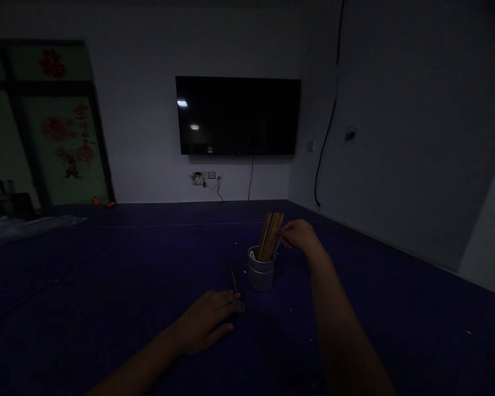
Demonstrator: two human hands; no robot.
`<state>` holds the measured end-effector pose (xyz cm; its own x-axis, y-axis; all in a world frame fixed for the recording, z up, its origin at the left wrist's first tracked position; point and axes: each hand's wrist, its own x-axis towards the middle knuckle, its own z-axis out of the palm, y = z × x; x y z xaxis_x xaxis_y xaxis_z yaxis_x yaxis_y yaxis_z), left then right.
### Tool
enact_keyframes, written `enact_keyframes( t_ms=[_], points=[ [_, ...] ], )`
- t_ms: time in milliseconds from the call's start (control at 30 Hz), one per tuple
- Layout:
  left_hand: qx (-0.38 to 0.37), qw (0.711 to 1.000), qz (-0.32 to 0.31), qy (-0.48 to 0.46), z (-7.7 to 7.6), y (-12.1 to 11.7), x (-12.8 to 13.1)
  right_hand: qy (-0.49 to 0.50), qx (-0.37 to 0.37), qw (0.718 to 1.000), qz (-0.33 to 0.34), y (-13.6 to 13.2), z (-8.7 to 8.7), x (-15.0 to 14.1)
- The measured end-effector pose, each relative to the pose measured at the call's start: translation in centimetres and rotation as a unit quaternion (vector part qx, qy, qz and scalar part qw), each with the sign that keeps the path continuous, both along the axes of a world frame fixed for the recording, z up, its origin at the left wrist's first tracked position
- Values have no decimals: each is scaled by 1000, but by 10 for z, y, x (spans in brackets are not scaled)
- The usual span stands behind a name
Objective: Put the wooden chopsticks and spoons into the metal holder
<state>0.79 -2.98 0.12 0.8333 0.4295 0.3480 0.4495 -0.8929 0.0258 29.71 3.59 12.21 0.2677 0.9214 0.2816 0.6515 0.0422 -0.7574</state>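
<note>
A smooth, dark blue-violet surface (107, 308) is spread beneath both hands, with thin seams showing and pale specks scattered over it. Far beyond the left hand, a dark-framed door (61, 184) is decorated with red cut-out shapes and red writing (52, 63), the top character apparently 福. A flat, glossy black television (239, 115) is mounted ahead of the hands. The left hand (206, 319) is laid palm down, fingers loosely extended; the right hand (299, 234) is raised, wrist bent, and pinched on a slim pale handle. Between them, just ahead, a grey cylindrical holder (261, 280) is filled with straight wooden chopsticks (268, 242). A dark, slender utensil (235, 279) is touched by the left fingertips. The slim pale handle (278, 242) is slanted at the holder's right rim.
</note>
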Motion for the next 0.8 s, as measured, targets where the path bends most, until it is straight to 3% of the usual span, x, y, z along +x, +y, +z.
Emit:
enact_keyframes(
  t_ms=[200,500,800],
  points=[
    [-16,1000,-8,19,6,-7,6,0,4,1000,-11,-4,3,-1],
    [-12,1000,-15,5,0,-5,6,-13,36,999,-30,-8,7,0],
    [4,1000,-27,6,-3,-4,7,-6,109,992,-59,-24,25,-7]
  ],
)
